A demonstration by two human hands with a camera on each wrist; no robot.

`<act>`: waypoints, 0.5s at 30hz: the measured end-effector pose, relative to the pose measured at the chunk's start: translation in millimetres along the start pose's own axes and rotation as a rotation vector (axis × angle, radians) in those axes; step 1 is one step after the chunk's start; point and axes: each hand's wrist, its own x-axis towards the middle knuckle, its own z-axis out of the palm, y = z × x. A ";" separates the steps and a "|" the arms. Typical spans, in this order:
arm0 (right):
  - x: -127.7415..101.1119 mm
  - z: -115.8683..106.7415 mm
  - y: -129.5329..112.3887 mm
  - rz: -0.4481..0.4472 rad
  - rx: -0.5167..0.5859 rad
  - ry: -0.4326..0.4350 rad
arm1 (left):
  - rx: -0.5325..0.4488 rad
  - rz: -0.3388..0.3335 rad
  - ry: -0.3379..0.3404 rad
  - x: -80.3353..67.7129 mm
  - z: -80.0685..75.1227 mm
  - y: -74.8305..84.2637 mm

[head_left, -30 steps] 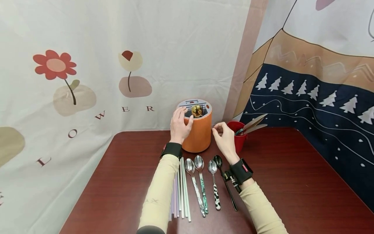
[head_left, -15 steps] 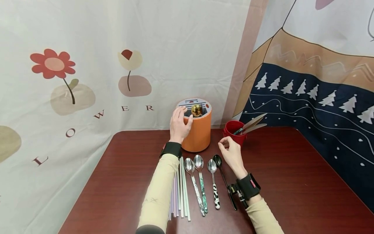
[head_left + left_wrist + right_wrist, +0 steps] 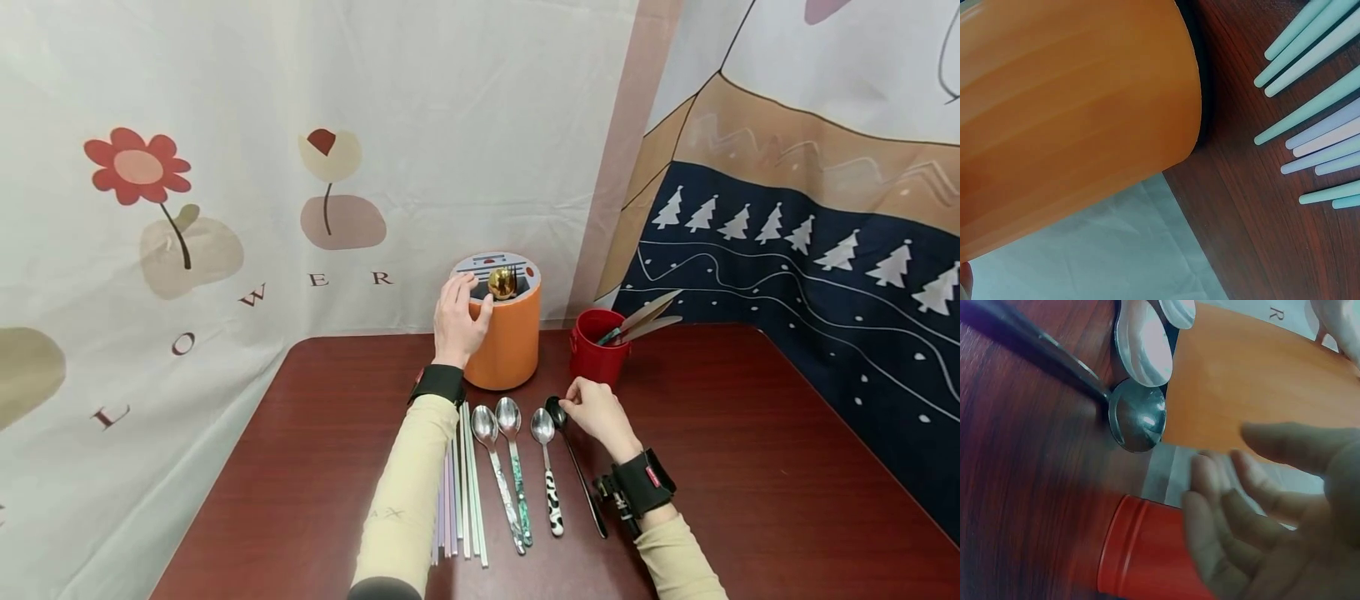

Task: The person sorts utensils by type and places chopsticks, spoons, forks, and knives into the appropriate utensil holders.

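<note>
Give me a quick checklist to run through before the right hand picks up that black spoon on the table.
1. Right hand at the black spoon: ok, fingertips sit by its bowl; contact cannot be told.
2. Right hand free of other items: ok, the right wrist view shows loose fingers holding nothing.
3. Orange holder steadied: ok, left hand grips its upper rim.
4. Holder opening free: cannot tell, a gold spoon already stands in the slot.
5. Red cup out of the way: ok, behind the hand, apart from the spoon.
6. Neighbouring cow-pattern spoon clear: ok, a gap separates it from the black one.
</note>
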 end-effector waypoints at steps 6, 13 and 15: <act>-4.9 -1.9 -1.7 0.119 -0.103 -0.169 | -0.001 0.003 0.003 -0.1 0.7 -0.3; -9.2 1.5 -2.9 0.171 -0.183 -0.267 | 0.005 -0.003 0.001 -0.9 0.6 0.4; -9.9 3.3 -3.5 0.173 -0.198 -0.280 | 0.007 -0.002 0.001 -0.8 0.3 0.9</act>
